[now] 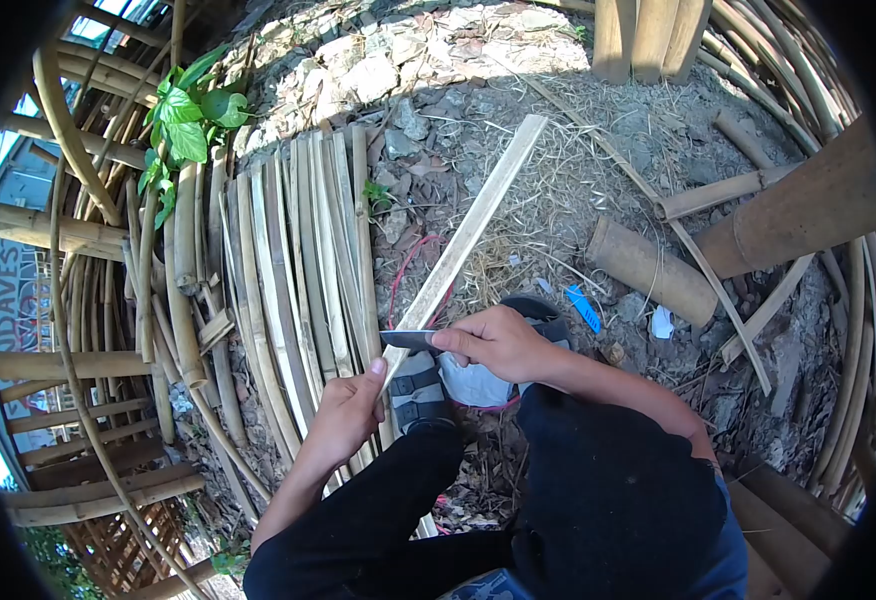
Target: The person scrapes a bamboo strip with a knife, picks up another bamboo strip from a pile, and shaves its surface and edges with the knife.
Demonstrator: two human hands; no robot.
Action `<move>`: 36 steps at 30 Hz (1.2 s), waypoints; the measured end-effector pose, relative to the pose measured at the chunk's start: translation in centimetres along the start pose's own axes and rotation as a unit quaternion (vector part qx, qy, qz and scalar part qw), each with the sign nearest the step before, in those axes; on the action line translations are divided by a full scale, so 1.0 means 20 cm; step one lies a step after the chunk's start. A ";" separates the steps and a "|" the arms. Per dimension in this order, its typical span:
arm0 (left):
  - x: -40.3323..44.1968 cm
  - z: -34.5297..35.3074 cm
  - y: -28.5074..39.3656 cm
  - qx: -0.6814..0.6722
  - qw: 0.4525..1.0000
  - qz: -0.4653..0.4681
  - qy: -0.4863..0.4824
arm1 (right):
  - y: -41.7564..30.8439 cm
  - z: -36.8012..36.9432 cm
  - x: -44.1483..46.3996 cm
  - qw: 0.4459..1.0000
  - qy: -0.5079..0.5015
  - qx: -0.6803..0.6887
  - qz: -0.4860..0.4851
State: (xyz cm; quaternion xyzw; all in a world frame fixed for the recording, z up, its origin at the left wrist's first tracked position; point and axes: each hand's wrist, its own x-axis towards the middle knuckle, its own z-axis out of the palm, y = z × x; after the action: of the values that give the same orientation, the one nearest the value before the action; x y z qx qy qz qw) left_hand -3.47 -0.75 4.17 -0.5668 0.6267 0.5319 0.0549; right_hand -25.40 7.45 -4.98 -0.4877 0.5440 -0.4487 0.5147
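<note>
My right hand (493,342) is closed round the handle of a knife, its dark blade (408,339) lying across a long pale bamboo strip (468,235). The strip slants up and to the right, away from my body. Near its lower end, my left hand (346,412) grips the strip just below the blade, thumb on top. Both hands are above my sandalled feet. To the left, several split bamboo strips (288,270) lie side by side on the ground.
A short thick bamboo piece (651,271) lies right of centre, near a blue wrapper (583,309) and a white scrap (662,323). A large bamboo pole (808,205) juts in from the right. Bamboo fencing (68,365) and a green plant (183,125) stand at left.
</note>
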 end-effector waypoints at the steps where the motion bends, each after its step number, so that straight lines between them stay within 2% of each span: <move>1: 0.00 0.00 0.00 0.000 1.000 0.000 0.001 | 0.00 -0.01 0.00 1.000 0.008 -0.015 0.001; 12: -0.01 0.00 0.01 0.026 1.000 0.006 0.016 | -0.02 -0.06 0.00 0.998 0.039 -0.056 -0.013; 18: 0.00 0.00 -0.01 0.021 1.000 0.007 0.021 | -0.03 -0.08 -0.01 0.994 0.031 -0.098 0.032; 21: 0.00 0.00 -0.02 0.001 1.000 0.001 0.012 | 0.00 -0.10 0.00 0.995 0.057 -0.077 0.013; 24: -0.02 -0.01 -0.01 -0.025 0.999 -0.029 0.002 | 0.06 -0.21 0.03 0.988 0.132 0.049 0.061; 28: -0.01 -0.01 -0.03 -0.032 0.999 -0.038 -0.017 | 0.07 -0.30 0.04 0.983 0.152 0.097 0.037; 32: -0.02 0.01 0.00 -0.028 0.998 -0.044 -0.021 | 0.02 -0.13 -0.01 0.999 0.030 0.018 0.042; 35: -0.02 0.02 0.00 -0.049 0.997 -0.047 -0.031 | -0.01 -0.03 -0.03 1.000 -0.017 0.008 0.019; 36: -0.03 0.02 0.00 -0.072 0.994 -0.061 -0.052 | 0.00 -0.03 -0.03 0.999 -0.021 0.001 0.044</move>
State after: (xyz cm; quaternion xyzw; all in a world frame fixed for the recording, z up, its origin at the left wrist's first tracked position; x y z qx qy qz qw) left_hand -3.47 -0.12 4.33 -0.5784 0.5475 0.5996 0.0788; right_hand -25.93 7.94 -4.83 -0.4721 0.5531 -0.4159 0.5461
